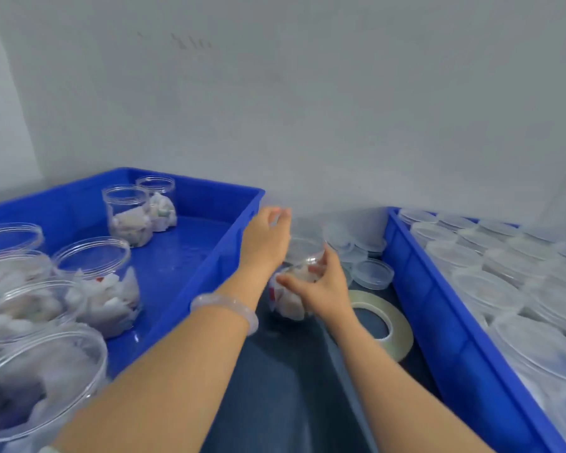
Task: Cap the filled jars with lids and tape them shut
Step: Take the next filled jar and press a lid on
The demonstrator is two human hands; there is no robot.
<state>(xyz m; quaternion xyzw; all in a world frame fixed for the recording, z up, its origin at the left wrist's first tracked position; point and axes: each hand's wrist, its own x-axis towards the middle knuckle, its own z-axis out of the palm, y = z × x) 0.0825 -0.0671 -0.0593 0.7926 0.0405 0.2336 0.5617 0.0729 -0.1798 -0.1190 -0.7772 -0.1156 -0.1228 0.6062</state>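
A clear jar [290, 302] filled with white wrapped pieces stands on the dark table between two blue crates. My right hand [324, 286] grips its side from the right. A clear lid [304, 248] appears to sit on its mouth. My left hand [267, 237], with a pale bangle on the wrist, reaches over the jar's far left side. Its fingertips are drawn close together near the crate corner, and blur hides whether they pinch anything. A roll of clear tape [386, 325] lies flat just right of the jar.
The left blue crate [229, 230] holds several open filled jars [102, 282]. The right blue crate [438, 308] is packed with several capped jars [487, 286]. Loose clear lids [373, 273] are piled against the wall behind the tape roll.
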